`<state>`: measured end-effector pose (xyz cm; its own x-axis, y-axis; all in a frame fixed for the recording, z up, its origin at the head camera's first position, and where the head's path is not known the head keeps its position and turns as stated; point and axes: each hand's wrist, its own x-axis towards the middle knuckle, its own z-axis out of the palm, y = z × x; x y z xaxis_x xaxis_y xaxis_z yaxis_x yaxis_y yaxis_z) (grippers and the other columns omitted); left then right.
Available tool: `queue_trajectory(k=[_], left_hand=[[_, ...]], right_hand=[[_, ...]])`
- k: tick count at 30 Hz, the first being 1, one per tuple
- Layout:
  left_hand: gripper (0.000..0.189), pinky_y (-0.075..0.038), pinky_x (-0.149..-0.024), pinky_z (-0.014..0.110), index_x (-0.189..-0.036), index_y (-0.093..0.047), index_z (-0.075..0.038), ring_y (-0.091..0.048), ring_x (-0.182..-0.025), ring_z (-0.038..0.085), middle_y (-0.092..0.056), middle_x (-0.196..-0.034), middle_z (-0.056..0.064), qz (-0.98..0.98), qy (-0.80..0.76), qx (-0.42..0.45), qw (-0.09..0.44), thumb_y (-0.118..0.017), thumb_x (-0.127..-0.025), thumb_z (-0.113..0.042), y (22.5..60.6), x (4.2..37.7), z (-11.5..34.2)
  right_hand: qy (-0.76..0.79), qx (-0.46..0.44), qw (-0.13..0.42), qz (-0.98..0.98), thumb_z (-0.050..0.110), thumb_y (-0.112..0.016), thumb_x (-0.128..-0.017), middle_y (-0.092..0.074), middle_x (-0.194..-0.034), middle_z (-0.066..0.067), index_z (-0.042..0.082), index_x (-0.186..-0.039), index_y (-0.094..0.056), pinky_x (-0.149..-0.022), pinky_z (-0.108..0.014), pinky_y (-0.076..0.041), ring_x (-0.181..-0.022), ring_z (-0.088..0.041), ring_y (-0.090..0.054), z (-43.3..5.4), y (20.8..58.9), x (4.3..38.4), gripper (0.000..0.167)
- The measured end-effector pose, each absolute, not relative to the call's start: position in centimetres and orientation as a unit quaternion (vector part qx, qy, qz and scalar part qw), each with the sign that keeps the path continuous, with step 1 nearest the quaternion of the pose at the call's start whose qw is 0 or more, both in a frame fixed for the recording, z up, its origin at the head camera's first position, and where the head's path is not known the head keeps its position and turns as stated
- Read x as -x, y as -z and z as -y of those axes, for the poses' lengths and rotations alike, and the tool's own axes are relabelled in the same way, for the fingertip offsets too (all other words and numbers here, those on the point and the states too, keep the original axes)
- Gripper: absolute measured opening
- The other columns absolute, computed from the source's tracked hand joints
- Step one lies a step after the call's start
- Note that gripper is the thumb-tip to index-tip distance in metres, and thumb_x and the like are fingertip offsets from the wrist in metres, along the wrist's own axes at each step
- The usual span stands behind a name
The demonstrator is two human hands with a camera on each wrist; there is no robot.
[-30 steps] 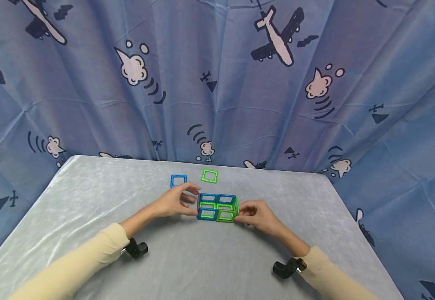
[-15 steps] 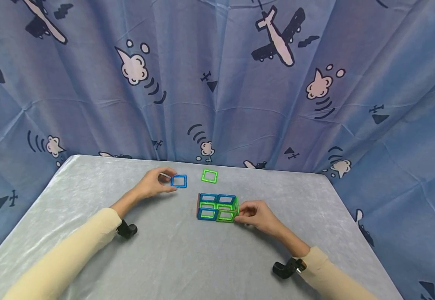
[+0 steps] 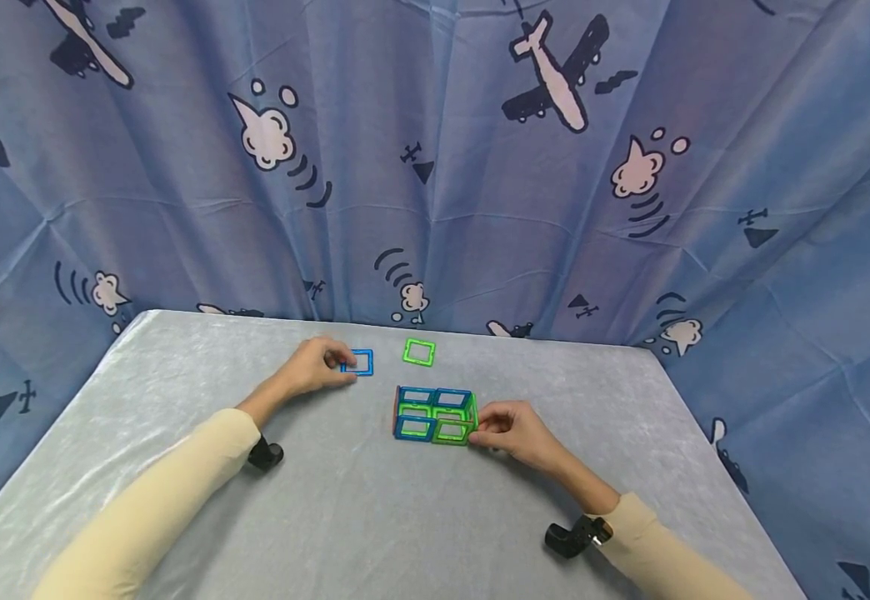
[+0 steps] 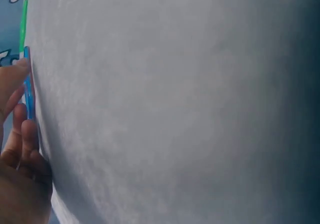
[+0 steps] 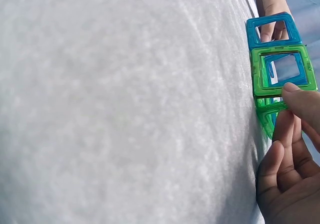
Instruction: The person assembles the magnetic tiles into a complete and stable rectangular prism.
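Behind and left of the block frame, my left hand (image 3: 317,367) holds a blue square magnetic tile (image 3: 370,362) by its left part; the hand hides some of that tile. In the left wrist view, the digits lie about the blue tile (image 4: 29,96). My right hand (image 3: 517,432) pinches the right end of a low box of magnetic tiles (image 3: 435,414), blue and green with a reddish left side. The right wrist view shows the thumb on the lower corner of a green tile (image 5: 257,73), fingers beneath it.
A loose green square tile (image 3: 419,352) lies flat toward the table's back edge, right of the blue one. A pale cloth covers the table (image 3: 375,517). Behind it hangs a blue curtain (image 3: 360,167) with airplane prints.
The left hand has left the box's left end, moved left and back to the loose blue tile, and closed in on it. The right hand stays at the box.
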<state>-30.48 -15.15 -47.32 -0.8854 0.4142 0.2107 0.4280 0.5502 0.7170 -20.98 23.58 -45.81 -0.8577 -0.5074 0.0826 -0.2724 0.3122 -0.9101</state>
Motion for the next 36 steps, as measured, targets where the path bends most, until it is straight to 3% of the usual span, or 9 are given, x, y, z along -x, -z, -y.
queue_trajectory(k=[9,25,36], left_hand=[[0.007,-0.05,-0.073,0.036,-0.086,-0.079,-0.01,-0.059,-0.08,0.019,-0.064,-0.087,0.001,0.891,0.392,0.23,0.011,-0.086,-0.083,-0.009,47.6,30.4,14.7],[0.007,-0.048,-0.07,0.034,-0.084,-0.078,-0.009,-0.056,-0.076,0.018,-0.062,-0.086,0.004,0.892,0.384,0.237,0.034,-0.084,-0.084,-0.008,47.0,29.8,15.1],[0.006,-0.047,-0.074,0.037,-0.085,-0.078,-0.01,-0.06,-0.082,0.024,-0.064,-0.087,0.002,0.878,0.395,0.267,0.028,-0.084,-0.085,-0.009,44.0,27.7,14.3]], right_hand=[[0.536,0.244,0.114,-0.8,-0.007,-0.077,-0.087,-0.069,-0.082,-0.016,-0.008,-0.1,-0.073,-0.052,-0.024,-0.045,-0.063,-0.012,-0.056,-23.6,45.8,21.0,0.014],[0.53,0.228,0.121,-0.808,-0.004,-0.077,-0.088,-0.069,-0.081,-0.013,-0.004,-0.101,-0.074,-0.052,-0.021,-0.043,-0.063,-0.012,-0.056,-23.4,45.5,20.9,0.013],[0.532,0.222,0.125,-0.808,-0.001,-0.078,-0.088,-0.07,-0.082,-0.012,-0.004,-0.102,-0.075,-0.053,-0.022,-0.044,-0.064,-0.013,-0.057,-23.4,45.5,20.9,0.014]])
